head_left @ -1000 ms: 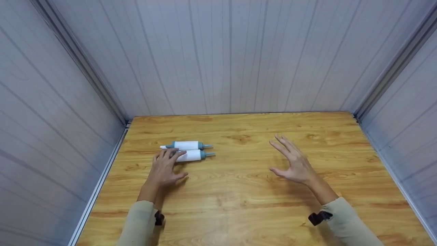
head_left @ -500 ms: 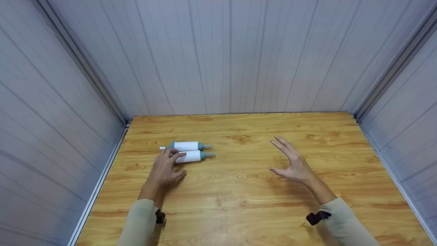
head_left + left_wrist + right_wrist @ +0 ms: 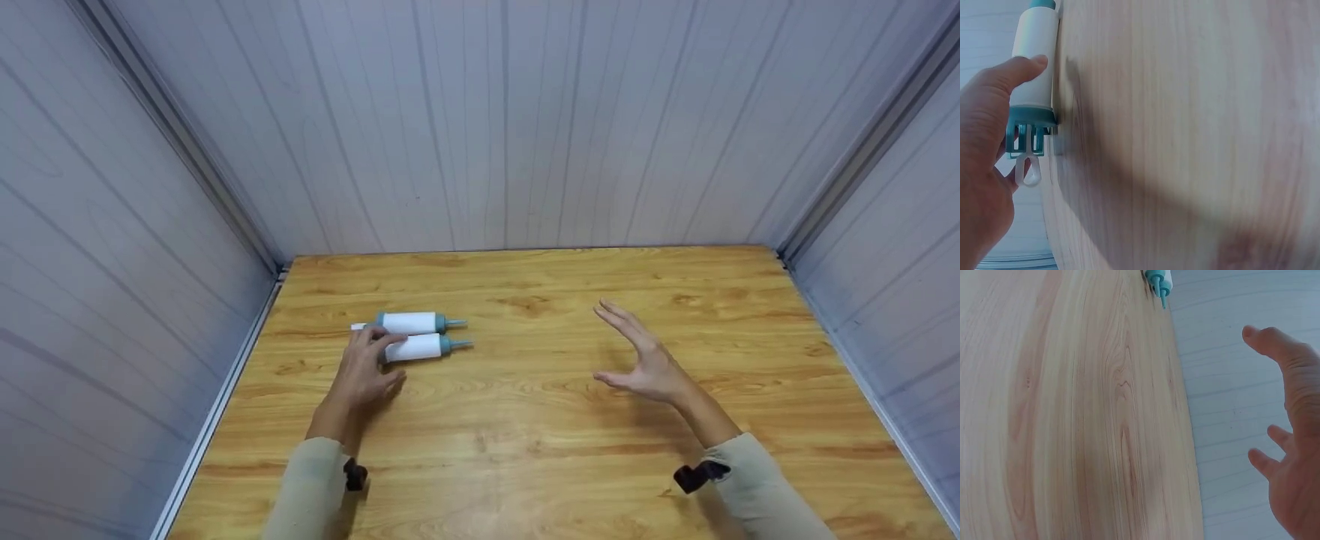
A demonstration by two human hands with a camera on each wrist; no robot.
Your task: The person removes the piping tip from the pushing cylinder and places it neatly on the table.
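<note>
Two white tubes with teal ends and thin teal nozzles lie side by side on the table, nozzles pointing right in the head view. They are the far tube and the near tube. My left hand is over the left end of the near tube, fingertips at its barrel and thumb held apart. In the left wrist view, a finger overlaps the white barrel; a slotted teal end and a pale loop show below. My right hand hovers over the table's right side, fingers spread, holding nothing.
The wood-grain table is enclosed by a pale panelled back wall and side walls. Metal rails run along the side edges. Dark wrist mounts sit at both sleeves.
The near tube has shifted slightly toward me, widening the gap to the far tube. My left thumb has drawn a little closer to the tube. The right hand has barely moved.
</note>
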